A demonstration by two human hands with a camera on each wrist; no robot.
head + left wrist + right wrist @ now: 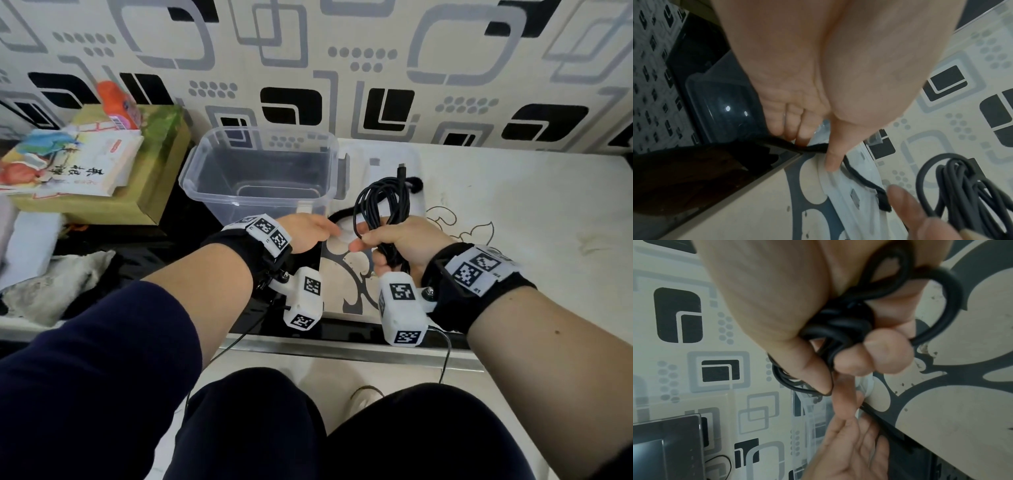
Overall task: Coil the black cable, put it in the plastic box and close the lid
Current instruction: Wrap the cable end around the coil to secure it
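Observation:
My right hand (370,240) grips a bundle of coiled black cable (382,202), its loops standing up and a plug at the top. In the right wrist view the fingers (888,352) curl round the cable (842,321). The clear plastic box (191,178) stands open and empty behind my left hand (334,233). Its lid (383,161) lies flat to the right of the box, under the cable. A thin black strap (859,177) lies across the lid (840,186). My left hand (818,151) has straight fingers, and its thumb and fingertips touch the strap.
A stack of books (85,161) with an orange bottle (118,106) sits left of the box. A patterned wall (376,68) rises right behind the box. A crumpled cloth (51,284) lies at the near left. The tabletop (513,212) extends to the right.

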